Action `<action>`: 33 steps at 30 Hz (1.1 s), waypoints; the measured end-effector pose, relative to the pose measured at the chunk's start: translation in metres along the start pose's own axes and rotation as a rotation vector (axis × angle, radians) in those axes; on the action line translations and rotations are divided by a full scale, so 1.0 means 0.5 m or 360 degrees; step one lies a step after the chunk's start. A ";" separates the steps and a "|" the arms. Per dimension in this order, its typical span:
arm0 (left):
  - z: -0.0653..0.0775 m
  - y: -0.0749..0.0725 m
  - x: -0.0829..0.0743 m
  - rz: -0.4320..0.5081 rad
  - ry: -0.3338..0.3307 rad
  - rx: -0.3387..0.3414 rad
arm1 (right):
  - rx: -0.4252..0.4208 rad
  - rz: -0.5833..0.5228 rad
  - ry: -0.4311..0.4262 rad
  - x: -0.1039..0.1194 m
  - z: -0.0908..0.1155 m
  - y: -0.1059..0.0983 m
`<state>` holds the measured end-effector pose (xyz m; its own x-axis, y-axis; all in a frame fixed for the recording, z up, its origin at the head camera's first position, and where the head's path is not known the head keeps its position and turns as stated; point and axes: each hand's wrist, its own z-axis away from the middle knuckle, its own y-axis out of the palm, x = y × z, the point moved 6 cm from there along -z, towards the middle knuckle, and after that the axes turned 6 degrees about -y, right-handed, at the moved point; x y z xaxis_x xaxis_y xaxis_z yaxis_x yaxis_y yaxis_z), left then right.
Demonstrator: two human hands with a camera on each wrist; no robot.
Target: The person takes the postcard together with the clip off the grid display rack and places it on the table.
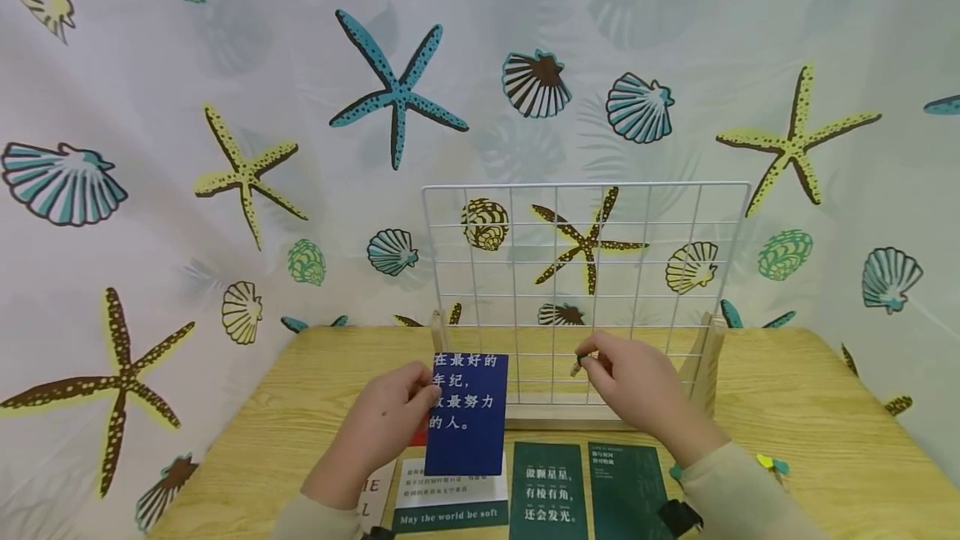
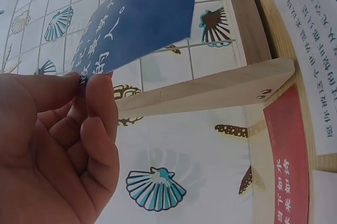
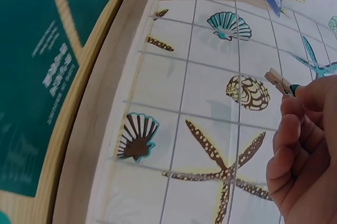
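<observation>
My left hand (image 1: 393, 411) pinches the left edge of a dark blue card (image 1: 468, 432) with white writing, held up above the table. In the left wrist view the thumb and index finger grip the card's (image 2: 152, 18) corner. My right hand (image 1: 633, 377) holds a small wooden clothespin (image 1: 576, 367) between thumb and fingertips; in the right wrist view the clothespin (image 3: 279, 81) points away from the fingers, with a dark green bit at the grip. Behind both hands stands a white wire grid (image 1: 555, 296) in a wooden base (image 1: 558, 423). The card and clothespin are apart.
Flat on the table (image 1: 315, 390) lie a white card with a green band (image 1: 450, 517), two dark green cards (image 1: 550, 461) and a red card (image 2: 289, 155), partly covered in the head view. Small yellow and green pieces (image 1: 772, 463) lie at right. A patterned curtain (image 1: 480, 15) hangs behind.
</observation>
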<state>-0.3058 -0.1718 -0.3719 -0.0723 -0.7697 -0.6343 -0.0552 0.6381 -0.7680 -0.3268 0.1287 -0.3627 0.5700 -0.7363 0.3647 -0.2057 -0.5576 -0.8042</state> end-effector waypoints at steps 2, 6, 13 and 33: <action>0.003 -0.004 0.003 -0.0002 -0.0010 -0.0002 | -0.0011 -0.0025 0.0019 -0.013 0.011 -0.005; 0.011 -0.012 0.010 0.0026 -0.0010 0.0005 | -0.0024 -0.0091 0.0070 -0.038 0.030 -0.016; 0.020 -0.033 0.026 0.0022 -0.0023 0.0016 | 0.0013 -0.0163 0.0162 -0.089 0.066 -0.028; 0.030 -0.118 0.134 -0.0032 -0.0086 -0.0001 | 0.0119 -0.0229 0.0449 -0.197 0.174 -0.077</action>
<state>-0.2923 -0.2615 -0.3704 -0.0171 -0.7824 -0.6225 -0.0568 0.6223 -0.7807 -0.3058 0.2559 -0.4087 0.3439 -0.7351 0.5842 -0.0742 -0.6415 -0.7635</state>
